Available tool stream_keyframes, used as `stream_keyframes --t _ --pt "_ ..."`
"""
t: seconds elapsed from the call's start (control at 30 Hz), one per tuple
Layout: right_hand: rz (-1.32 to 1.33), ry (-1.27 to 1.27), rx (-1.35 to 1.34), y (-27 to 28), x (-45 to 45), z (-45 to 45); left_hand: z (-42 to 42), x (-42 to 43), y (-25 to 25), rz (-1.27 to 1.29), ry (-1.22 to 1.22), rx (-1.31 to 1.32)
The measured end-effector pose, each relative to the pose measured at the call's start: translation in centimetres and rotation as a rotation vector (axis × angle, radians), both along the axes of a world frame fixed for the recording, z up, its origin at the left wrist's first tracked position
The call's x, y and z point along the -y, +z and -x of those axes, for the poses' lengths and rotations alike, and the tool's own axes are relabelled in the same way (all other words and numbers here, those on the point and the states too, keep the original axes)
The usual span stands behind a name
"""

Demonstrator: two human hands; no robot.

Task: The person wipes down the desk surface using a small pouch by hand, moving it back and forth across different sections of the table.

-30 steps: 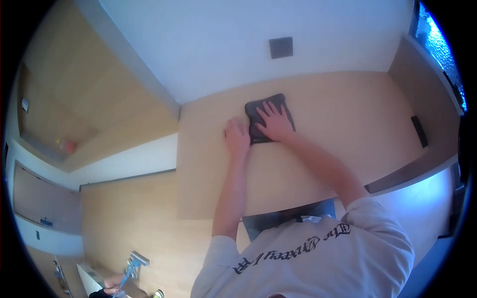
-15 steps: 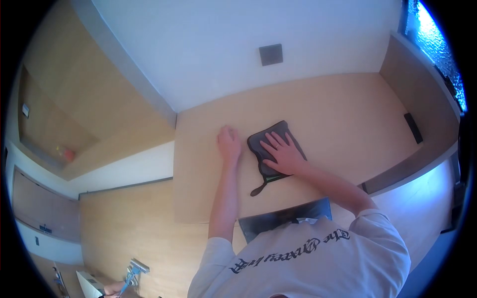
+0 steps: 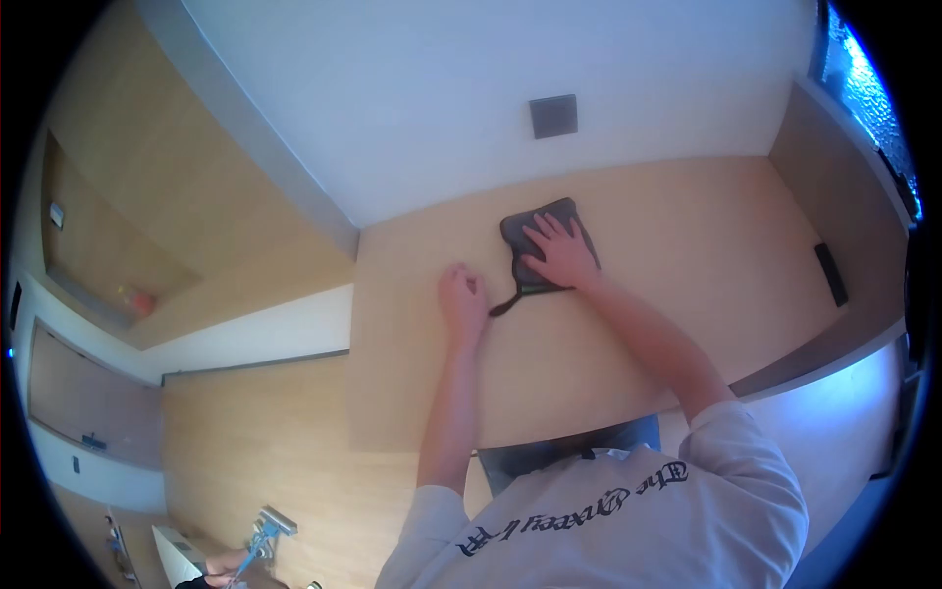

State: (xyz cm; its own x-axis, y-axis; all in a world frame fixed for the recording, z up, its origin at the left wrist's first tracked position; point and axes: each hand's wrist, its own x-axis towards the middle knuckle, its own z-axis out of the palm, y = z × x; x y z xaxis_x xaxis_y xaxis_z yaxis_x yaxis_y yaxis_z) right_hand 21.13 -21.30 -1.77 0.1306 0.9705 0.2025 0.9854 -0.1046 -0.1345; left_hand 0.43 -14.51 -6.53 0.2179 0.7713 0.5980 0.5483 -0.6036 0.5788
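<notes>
A dark, flat case (image 3: 526, 269) with a wrist strap lies on the light wooden desk (image 3: 677, 245); a sliver of green shows along its near edge. My right hand (image 3: 567, 257) rests palm down on top of it, fingers spread. To the left, my left hand (image 3: 463, 299) is on the desk with its fingers curled into a loose fist, close to the strap's end. A dark gap shows between the curled fingers, and I see nothing held there.
A raised wooden side panel with a black strip (image 3: 831, 275) borders the desk on the right. A dark seat (image 3: 623, 437) is at the front edge. At lower left, another person's hand (image 3: 228, 563) holds a blue floor cleaner (image 3: 265, 531).
The case has slid away from me toward the wall under my right hand. My left hand has turned slightly and sits nearer the strap. The view has shifted a little.
</notes>
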Motion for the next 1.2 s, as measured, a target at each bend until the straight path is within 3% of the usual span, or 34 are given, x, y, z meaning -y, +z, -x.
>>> stream_keyframes --t 0.37,0.57,0.9,1.2 --pt "-0.008 -0.181 -0.014 0.2 -8.7 -3.5 0.4 0.8 1.1 0.083 0.022 -0.021" --pt "0.005 -0.158 0.012 0.2 -7.9 -3.4 0.3 1.0 1.1 0.066 0.042 -0.050" --pt "-0.015 -0.068 0.055 -0.9 2.4 1.7 -0.1 0.9 1.1 0.010 0.055 -0.048" --pt "-0.025 0.195 0.080 -0.3 17.1 8.0 -0.1 0.6 1.1 0.030 0.026 -0.072"
